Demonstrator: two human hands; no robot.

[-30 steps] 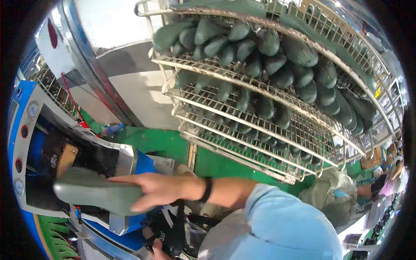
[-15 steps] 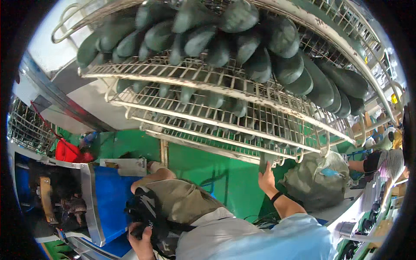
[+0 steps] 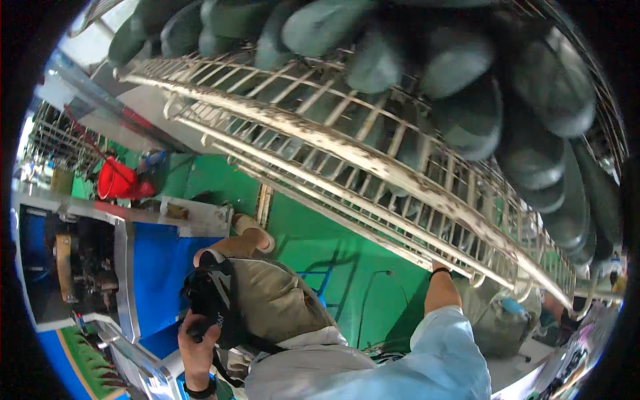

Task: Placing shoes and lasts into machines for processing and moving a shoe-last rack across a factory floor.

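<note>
My left hand (image 3: 198, 339) is closed round part of a black bag (image 3: 212, 293) with a strap, held against my body at the lower left. At the right my right hand (image 3: 437, 265) reaches under the lower edge of a cream wire rack (image 3: 347, 143). The rack hides its fingers and anything in them; a dark wristband shows just below. Crowded on the rack's top shelf are dark green, rounded, shoe-shaped pieces (image 3: 467, 117). More such pieces show dimly through the wires of the lower shelves.
A machine with a blue side panel (image 3: 157, 280) stands at the left, a red bucket (image 3: 117, 180) beyond it. A large greyish-green bag (image 3: 493, 320) sits right of my right arm. The floor (image 3: 300, 233) is green. Another wire rack (image 3: 57, 143) stands far left.
The rack looms larger, its right end lower in view. My right hand, which held a dark green piece at the rack's edge, has gone under the rack. The left hand stays at the black bag.
</note>
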